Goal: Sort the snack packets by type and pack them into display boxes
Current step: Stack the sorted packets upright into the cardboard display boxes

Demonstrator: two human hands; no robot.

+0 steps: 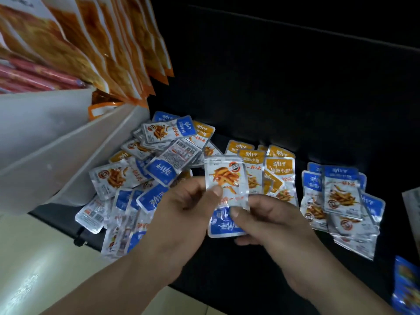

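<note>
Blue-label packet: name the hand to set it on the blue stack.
Likely right: right hand pinches the blue-label packet; the blue stack lies nearer it than the left hand.

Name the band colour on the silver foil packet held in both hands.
Blue, on the silver foil packet; head view.

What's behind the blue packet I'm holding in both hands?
Orange-labelled packets show behind the blue packet, on the black surface. It covers their left edges; what lies directly under it is hidden.

Bare forearms (127, 276); left hand (181, 205) and right hand (270, 217) have short nails.
</note>
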